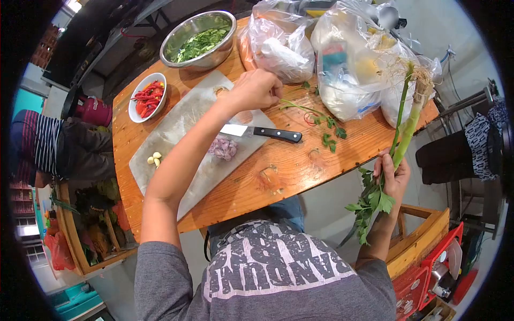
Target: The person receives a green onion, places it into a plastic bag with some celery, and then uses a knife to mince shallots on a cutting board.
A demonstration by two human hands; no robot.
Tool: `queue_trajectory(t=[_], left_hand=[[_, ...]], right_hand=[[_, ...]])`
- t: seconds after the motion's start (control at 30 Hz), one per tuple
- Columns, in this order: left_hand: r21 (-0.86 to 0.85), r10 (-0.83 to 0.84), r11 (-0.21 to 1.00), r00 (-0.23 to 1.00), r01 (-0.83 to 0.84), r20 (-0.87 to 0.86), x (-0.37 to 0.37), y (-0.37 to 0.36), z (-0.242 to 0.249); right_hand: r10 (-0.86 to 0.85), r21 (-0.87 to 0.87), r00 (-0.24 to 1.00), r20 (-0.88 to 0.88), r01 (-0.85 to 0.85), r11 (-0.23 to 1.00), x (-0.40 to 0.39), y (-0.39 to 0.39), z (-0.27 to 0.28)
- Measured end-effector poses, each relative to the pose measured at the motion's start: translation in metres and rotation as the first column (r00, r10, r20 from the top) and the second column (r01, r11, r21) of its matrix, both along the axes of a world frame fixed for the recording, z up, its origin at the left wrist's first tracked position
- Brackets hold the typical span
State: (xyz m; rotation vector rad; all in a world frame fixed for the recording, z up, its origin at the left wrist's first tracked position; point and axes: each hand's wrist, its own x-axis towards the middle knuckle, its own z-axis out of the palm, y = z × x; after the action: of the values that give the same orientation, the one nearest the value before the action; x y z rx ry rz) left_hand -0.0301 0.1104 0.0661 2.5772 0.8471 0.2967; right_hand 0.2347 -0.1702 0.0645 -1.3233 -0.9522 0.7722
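My left hand [256,90] is closed above the far edge of the cutting board [193,200], its fingertips pinching the stem end of a leafy celery sprig [321,116] on the table. Part of the grip is hidden by the hand. Off the table's right side, my right hand [393,174] is wrapped round celery stalks [411,125], roots up and leaves hanging below. A knife [277,134] with a black handle lies across the board, beside chopped purple shallots [223,148]. Peeled garlic cloves [155,159] lie on the board's left part.
A steel bowl [227,45] of cut greens stands at the back, with a white bowl [155,115] of red chillies to its left. Plastic bags [348,80] fill the back right. A red rubber band [309,119] lies by the sprig. A wooden chair [423,235] stands at right.
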Motion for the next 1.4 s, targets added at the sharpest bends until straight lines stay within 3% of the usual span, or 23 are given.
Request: queue_trajectory(t=[0.17, 0.5, 0.6, 0.7, 0.8, 0.9, 1.0, 1.2, 1.3, 1.4], left_hand=[[-0.05, -0.031, 0.998, 0.998, 0.034, 0.063, 0.014, -0.008, -0.021], [0.051, 0.134, 0.99, 0.985, -0.129, -0.105, 0.022, -0.016, -0.033], [0.05, 0.09, 0.995, 0.992, -0.086, -0.084, 0.019, -0.018, -0.026], [0.124, 0.151, 0.98, 0.988, -0.154, 0.034, 0.012, -0.012, -0.033], [0.297, 0.15, 0.944, 0.989, -0.143, -0.002, 0.004, -0.006, -0.038], [0.296, 0.139, 0.943, 0.989, -0.15, 0.057, 0.006, -0.009, -0.037], [0.354, 0.218, 0.916, 0.975, -0.187, -0.048, 0.008, -0.006, -0.045], [0.307, 0.227, 0.932, 0.971, -0.195, -0.073, 0.01, -0.011, -0.037], [0.317, 0.089, 0.94, 0.988, -0.124, 0.124, -0.001, -0.01, -0.031], [0.143, 0.035, 0.989, 0.997, -0.044, 0.066, -0.001, -0.011, -0.006]], right_hand=[[0.019, 0.013, 0.999, -0.042, -0.018, 1.0, -0.013, 0.004, 0.006], [0.006, 0.022, 0.999, -0.038, -0.005, 1.0, -0.014, 0.005, 0.005], [0.011, 0.003, 1.0, -0.023, -0.011, 1.0, -0.013, 0.003, 0.004], [0.013, -0.002, 1.0, -0.018, -0.013, 1.0, -0.014, 0.004, 0.005], [0.033, 0.005, 0.994, -0.107, -0.033, 0.999, -0.014, 0.004, 0.003], [0.093, -0.066, 0.975, -0.201, -0.108, 0.992, -0.009, 0.008, 0.009], [0.214, -0.088, 0.911, -0.351, -0.259, 0.962, -0.002, 0.01, 0.009], [0.182, -0.069, 0.953, -0.243, -0.204, 0.977, -0.012, 0.019, 0.006], [0.174, -0.146, 0.984, 0.042, -0.167, 0.975, -0.015, 0.026, 0.017], [0.17, -0.035, 0.908, 0.384, -0.17, 0.985, -0.021, 0.05, 0.016]])
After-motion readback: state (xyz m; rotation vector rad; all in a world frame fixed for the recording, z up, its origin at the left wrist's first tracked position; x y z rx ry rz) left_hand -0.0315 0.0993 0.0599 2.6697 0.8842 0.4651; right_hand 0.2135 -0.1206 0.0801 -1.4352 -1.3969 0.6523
